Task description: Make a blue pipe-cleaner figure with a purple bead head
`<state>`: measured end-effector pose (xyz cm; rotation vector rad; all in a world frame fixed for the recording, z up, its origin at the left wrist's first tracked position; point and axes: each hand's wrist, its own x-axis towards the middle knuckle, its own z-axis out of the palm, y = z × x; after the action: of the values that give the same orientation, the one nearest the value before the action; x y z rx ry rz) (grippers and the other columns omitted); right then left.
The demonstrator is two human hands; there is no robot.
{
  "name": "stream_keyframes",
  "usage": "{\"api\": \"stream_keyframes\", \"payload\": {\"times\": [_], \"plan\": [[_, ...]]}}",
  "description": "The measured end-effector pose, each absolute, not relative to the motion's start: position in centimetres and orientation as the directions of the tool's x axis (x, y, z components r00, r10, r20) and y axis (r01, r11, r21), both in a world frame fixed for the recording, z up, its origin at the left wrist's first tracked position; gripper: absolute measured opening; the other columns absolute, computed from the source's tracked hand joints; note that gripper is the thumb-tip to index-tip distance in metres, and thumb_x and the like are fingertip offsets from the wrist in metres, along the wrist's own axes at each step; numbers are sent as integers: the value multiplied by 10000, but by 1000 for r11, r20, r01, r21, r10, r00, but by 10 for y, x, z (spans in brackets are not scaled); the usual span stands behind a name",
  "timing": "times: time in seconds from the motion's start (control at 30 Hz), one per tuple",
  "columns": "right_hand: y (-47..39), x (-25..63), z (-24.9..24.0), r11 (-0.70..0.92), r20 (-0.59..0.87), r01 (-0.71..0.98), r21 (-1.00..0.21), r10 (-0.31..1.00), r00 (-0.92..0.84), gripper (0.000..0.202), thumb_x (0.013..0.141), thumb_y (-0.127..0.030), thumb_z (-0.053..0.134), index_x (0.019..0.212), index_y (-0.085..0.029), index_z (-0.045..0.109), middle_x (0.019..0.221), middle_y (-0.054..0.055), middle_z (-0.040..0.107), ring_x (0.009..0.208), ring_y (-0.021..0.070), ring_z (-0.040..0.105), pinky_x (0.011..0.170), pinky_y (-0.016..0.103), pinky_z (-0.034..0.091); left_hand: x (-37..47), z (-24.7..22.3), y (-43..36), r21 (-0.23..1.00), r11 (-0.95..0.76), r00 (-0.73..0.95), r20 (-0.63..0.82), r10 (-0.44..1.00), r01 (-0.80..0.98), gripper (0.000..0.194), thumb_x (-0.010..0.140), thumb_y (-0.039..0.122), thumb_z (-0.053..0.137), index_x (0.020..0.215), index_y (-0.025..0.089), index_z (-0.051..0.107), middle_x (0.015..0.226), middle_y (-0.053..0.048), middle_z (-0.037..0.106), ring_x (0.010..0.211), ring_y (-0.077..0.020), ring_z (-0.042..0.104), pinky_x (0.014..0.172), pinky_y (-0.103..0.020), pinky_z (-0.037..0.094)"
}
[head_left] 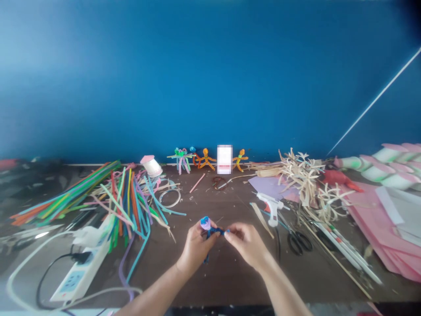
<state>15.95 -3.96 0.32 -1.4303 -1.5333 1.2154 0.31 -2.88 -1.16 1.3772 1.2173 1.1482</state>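
Left hand (199, 239) and right hand (246, 242) both pinch a blue pipe-cleaner piece (215, 230). A glue gun (272, 207) lies nearer the worktop's (237, 285) back edge.

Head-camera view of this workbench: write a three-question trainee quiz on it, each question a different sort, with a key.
1. Multiple choice: what do the person's left hand and right hand hold between them?
A) a fuzzy dark-blue strand piece with a rounded lavender-and-blue top
B) black-handled scissors
C) a flat pink paper sheet

2. True or false: the white plastic glue gun lies on the dark-brown tabletop, apart from both hands.

3. Fill in: the long white power strip lies on the picture's ____ side.

Key: 1. A; 2. true; 3. left
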Motion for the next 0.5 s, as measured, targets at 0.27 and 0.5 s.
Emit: {"api": "stream_keyframes", "payload": {"times": [0.27, 0.5], "plan": [[-32, 161, 0, -289, -280, -34, -957, 945, -169, 104, 657, -237, 544, 600, -150, 550, 490, -50, 489, 472, 79, 419, 465, 192, 271, 1, -10, -28, 985, 127, 258, -94, 962, -114, 174, 620, 172, 658, 722, 162, 518, 686, -11, 637, 637, -140, 583, 651, -261, 451], [-34, 152, -7, -343, -256, -383, -858, 931, -260, 163, 617, -269, 665, 636, -159, 547, 592, -13, 598, 569, 118, 551, 545, 205, 359, 5, -14, -29, 877, 266, 293, -153, 944, -399, 238, 619, 158, 684, 761, 160, 493, 682, -8, 657, 616, -126, 587, 678, -263, 439]]}}
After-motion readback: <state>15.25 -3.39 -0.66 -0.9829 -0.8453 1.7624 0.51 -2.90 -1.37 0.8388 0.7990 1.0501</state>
